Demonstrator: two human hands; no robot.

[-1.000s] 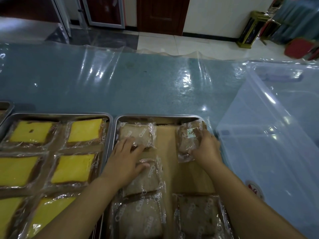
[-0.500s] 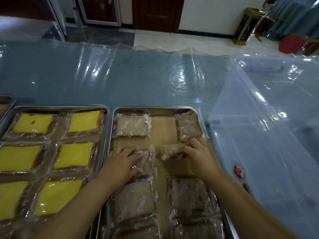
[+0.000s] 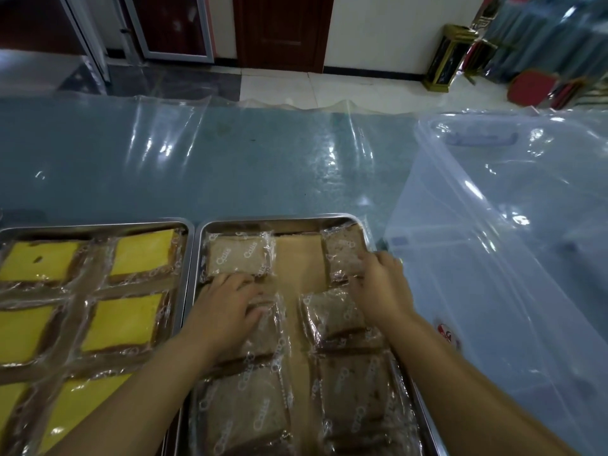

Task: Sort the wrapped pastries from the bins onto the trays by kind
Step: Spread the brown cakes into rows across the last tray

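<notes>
Brown pastries (image 3: pixel 339 319) fill the right tray (image 3: pixel 279 221). Left hand (image 3: pixel 223 311) lies flat and unclenched on one; right hand (image 3: pixel 383 287) pinches the far-right pack (image 3: pixel 342 255). Clear bin (image 3: pixel 513 258) sits right of the tray.

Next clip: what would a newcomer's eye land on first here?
Probably the bright yellow wrapped cakes filling the left tray. Next, the left hand and right hand pressing on brown wrapped pastries in the right tray. A large clear plastic bin stands at far right.
</notes>
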